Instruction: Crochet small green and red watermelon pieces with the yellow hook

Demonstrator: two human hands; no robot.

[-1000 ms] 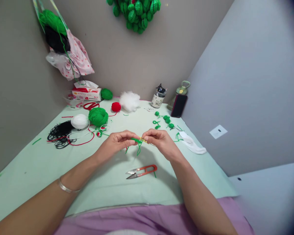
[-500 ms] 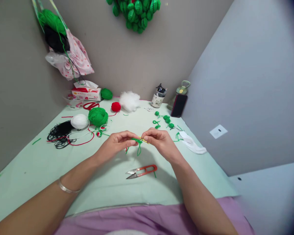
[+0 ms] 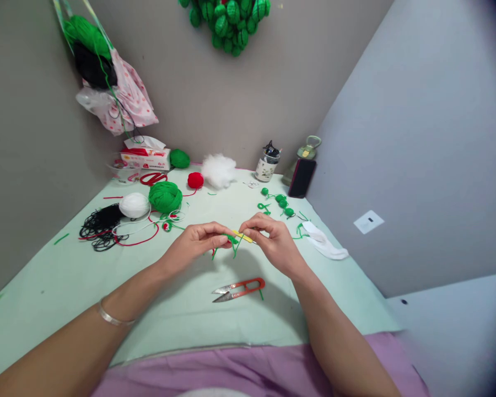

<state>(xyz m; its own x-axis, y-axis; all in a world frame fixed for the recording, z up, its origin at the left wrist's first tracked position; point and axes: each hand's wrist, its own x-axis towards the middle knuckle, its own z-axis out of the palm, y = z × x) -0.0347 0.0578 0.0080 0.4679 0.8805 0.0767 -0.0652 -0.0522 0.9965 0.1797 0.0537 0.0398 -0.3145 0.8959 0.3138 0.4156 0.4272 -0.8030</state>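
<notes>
Between thumb and fingers, my left hand (image 3: 202, 240) pinches a small green crocheted piece (image 3: 232, 239). A bit of red and green yarn hangs beneath that hand. My right hand (image 3: 270, 241) is closed on a crochet hook (image 3: 244, 237) with a yellow handle, close beside the green piece. A green yarn strand runs from the piece up towards the right fingers. The hook's tip cannot be made out clearly. Below both hands, thread snips (image 3: 240, 289) with orange handles lie on the pale green tabletop (image 3: 169, 314).
To the left lie a green yarn ball (image 3: 165, 197), a white yarn ball (image 3: 134, 205) and black yarn (image 3: 101, 226). Stuffing (image 3: 219, 171), a red yarn ball (image 3: 195, 180) and a jar (image 3: 267, 165) stand behind. Green crocheted balls (image 3: 282, 202) and a phone (image 3: 302, 178) are at right.
The yellow handle shows more between the hands and has turned. The green loop hanging under the piece has become a strand drawn up towards my right fingers. My left hand has barely moved.
</notes>
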